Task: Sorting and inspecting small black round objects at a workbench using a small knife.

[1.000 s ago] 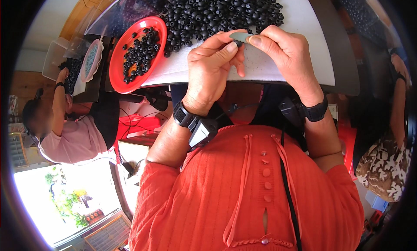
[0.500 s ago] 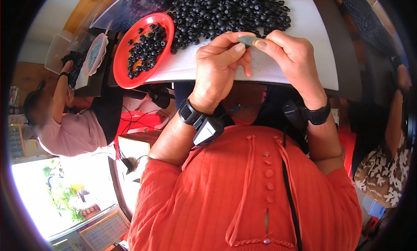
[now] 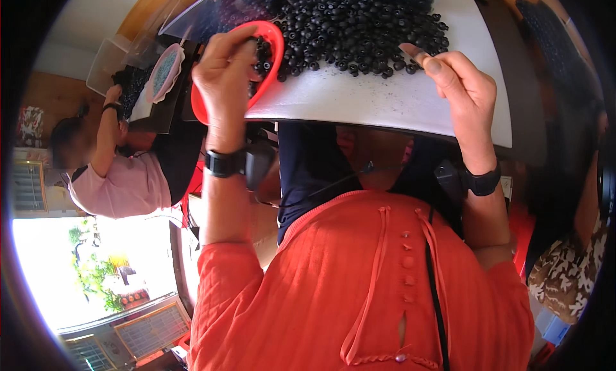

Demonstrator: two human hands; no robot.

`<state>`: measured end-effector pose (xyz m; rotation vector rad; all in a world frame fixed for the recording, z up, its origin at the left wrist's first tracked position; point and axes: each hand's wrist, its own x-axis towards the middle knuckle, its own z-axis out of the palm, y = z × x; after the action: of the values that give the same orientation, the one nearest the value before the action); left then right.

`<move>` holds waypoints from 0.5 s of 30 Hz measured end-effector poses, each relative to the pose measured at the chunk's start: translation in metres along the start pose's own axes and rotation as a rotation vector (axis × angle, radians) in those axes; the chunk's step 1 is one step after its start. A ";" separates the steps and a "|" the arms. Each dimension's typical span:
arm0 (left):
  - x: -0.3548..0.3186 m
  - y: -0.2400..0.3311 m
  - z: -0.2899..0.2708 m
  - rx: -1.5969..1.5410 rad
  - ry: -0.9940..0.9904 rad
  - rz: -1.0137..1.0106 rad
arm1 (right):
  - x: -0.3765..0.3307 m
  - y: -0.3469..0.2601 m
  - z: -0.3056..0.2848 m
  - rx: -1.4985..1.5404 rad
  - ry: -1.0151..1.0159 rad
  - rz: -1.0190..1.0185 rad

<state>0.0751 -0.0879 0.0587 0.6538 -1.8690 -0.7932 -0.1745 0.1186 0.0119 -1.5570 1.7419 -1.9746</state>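
Observation:
My right hand (image 3: pixel 463 89) pinches a small flat blade (image 3: pixel 412 52) between thumb and forefinger, its pointed tip facing left over the white tabletop. At the left, my left hand (image 3: pixel 223 76) is over a red plate (image 3: pixel 276 47), partly covering it. Its fingertips are blurred and partly hidden, so whether they hold anything does not show. Small round black pieces with holes (image 3: pixel 264 55) lie in the plate. Behind both hands spreads a large heap of similar black pieces (image 3: pixel 353 25).
The white tabletop (image 3: pixel 333 101) has a dark border on its right. A clear plastic sheet or bin (image 3: pixel 199 15) stands behind the plate. To the left, another person (image 3: pixel 122 185) works beside a pink-rimmed dish (image 3: pixel 165 73). A person in camouflage-patterned clothing (image 3: pixel 568 275) is at the right.
My left hand has left the blade and moved left over the red plate. My right hand, still pinching the blade, has shifted slightly right and down. The whole view has shifted a little.

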 end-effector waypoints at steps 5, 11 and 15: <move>0.007 -0.021 -0.006 0.498 -0.048 0.340 | -0.002 0.000 0.002 0.000 0.046 -0.032; -0.034 0.015 0.079 0.301 -0.258 0.451 | -0.006 -0.001 -0.001 -0.022 0.048 -0.026; -0.035 0.029 0.102 0.408 -0.370 0.526 | -0.010 0.000 -0.002 -0.028 0.073 -0.029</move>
<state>-0.0072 -0.0194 0.0282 0.2335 -2.4289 -0.1930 -0.1706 0.1263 0.0062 -1.5459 1.7912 -2.0547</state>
